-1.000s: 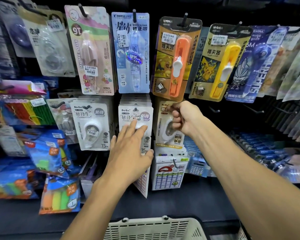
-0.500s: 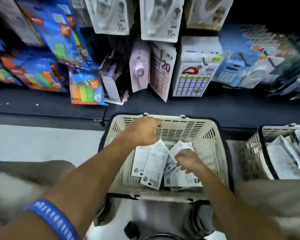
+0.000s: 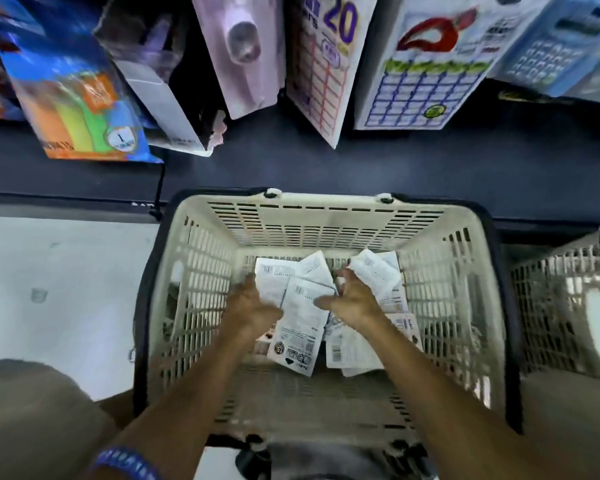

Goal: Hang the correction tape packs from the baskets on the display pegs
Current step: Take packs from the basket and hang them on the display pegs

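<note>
Two hands reach down into a cream plastic basket in the middle of the frame, where white correction tape packs lie in a loose heap on its floor, backs up with barcodes showing. The left hand sits at the left edge of the heap, its fingers curled down onto a pack; whether they actually clamp it I cannot tell, since the fingertips are hidden. The right hand is just beside it, thumb spread toward the left and fingers bent around the edge of a pack tilted up at the far right of the pile. A blue wristband shows on the left forearm at the lower left. A second basket stands at the right edge. Along the top, above a dark shelf, hang colourful sticky notes, a pink pack and sheets of labels.
</note>
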